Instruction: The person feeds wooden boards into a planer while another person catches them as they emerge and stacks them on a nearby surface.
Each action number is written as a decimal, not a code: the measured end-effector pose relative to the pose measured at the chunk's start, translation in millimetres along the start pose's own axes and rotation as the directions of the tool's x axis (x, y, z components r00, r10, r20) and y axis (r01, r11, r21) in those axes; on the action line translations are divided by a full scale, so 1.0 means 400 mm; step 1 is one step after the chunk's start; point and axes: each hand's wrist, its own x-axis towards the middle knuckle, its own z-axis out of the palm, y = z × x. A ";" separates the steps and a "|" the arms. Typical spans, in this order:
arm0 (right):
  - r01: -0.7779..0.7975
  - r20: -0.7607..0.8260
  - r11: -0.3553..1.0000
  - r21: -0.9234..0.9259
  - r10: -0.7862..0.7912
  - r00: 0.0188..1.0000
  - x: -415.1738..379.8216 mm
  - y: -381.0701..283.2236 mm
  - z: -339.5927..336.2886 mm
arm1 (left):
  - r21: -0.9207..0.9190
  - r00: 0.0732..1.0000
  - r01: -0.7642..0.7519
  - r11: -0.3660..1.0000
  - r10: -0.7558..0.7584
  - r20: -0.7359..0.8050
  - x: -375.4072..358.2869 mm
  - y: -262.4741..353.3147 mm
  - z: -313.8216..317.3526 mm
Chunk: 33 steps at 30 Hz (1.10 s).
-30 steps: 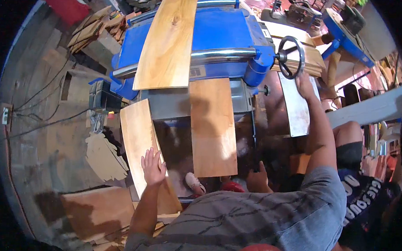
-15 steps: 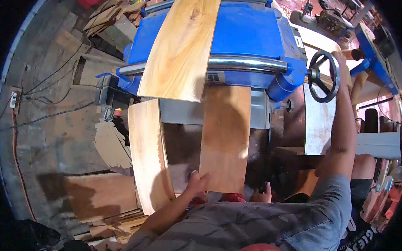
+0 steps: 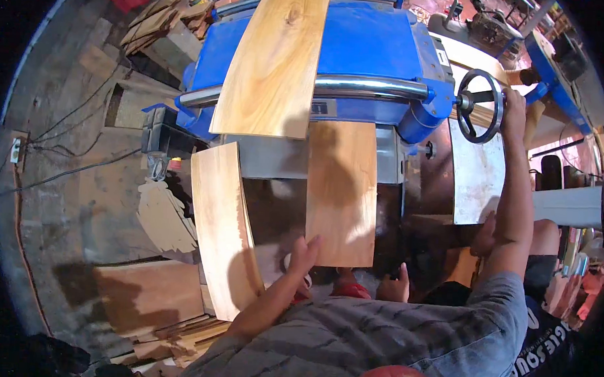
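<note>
The biggest thing is the blue machine (image 3: 367, 48), upper centre of the frame, w/ a chrome roller (image 3: 372, 88) across its front. The person's grey shirt (image 3: 377, 331) fills the lower centre. At lower right, partly cut off, is another person's dark shirt (image 3: 542, 353) w/ white letters.

The top board (image 3: 273, 68) lies over the roller, upper centre, and its upper end goes out of the frame. Its lower end overhangs the machine front. The mid board (image 3: 342, 190) is in the centre, below the machine, its upper end at the machine front; I can't tell how far it continues inside. A shadow falls on its upper half. The left boards (image 3: 215, 205), at least 2 pcs stacked, stand apart from the mid board, left of centre, slightly tilted in the frame.

The brown panel (image 3: 152, 296) is at lower left, partly in shadow. A whitish sheet (image 3: 477, 175) is right of centre, beneath the wheel (image 3: 462, 101), which is black w/ spokes and mounted at the right side of the machine. The black box (image 3: 162, 127) is near the machine's left corner.

Smallest are the hands. The R hand (image 3: 513, 115), upper right, touches the wheel's right rim; fingers are partly hidden, so can't tell if they close around it. The L hand (image 3: 303, 255), lower centre, is at the mid board's left edge near its bottom corner, fingertips approx. on the edge; whether it grasps or only touches, can't tell.
</note>
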 end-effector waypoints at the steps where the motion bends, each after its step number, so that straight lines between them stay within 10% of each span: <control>1: 0.002 0.002 1.000 -0.004 -0.002 1.000 0.000 -0.014 -0.013 | 0.054 0.999 0.047 0.997 -0.047 0.004 0.003 0.041 -0.004; 33: -0.038 -0.006 0.999 0.000 0.038 0.999 -0.002 -0.039 -0.030 | 0.210 0.988 -0.155 0.965 0.155 0.015 0.268 0.064 0.022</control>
